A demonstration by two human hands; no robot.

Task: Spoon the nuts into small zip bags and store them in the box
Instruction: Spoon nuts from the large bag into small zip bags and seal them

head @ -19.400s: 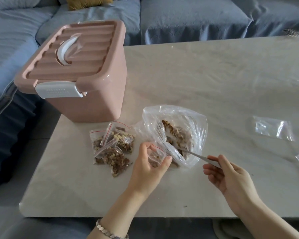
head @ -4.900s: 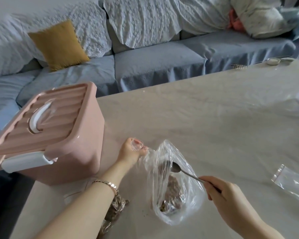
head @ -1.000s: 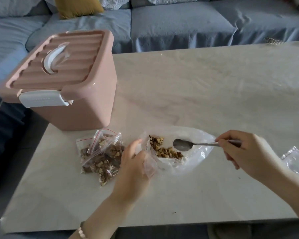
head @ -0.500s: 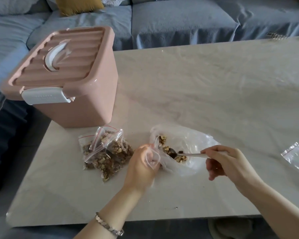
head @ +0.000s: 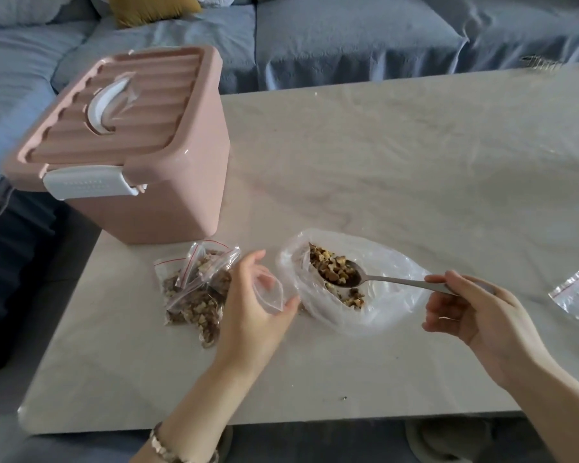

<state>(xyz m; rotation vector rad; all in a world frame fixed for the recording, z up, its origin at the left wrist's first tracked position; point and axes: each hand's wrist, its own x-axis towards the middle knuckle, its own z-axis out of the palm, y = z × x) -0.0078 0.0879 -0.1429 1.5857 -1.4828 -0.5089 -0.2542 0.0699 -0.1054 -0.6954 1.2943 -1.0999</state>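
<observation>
Near one box [head: 168, 208]: right hand [head: 478, 315], one spoon [head: 391, 280]; left hand [head: 251, 315], one bag [head: 272, 293].

A pale, marble-patterned table [head: 415, 155] filled most of the view, and a grey-blue sofa [head: 348, 38] ran along behind it from 10 to 2 o'clock. A mustard-yellow cushion [head: 151, 8] sat on the sofa at 11 o'clock, with a pale pillow [head: 20, 8] further out at 10 o'clock. A small dark object [head: 538, 61], too blurred to identify, lay at the table's far edge at 2 o'clock, and a tiny crumb [head: 344, 398] lay on the tabletop at 6 o'clock, near the front edge.
</observation>
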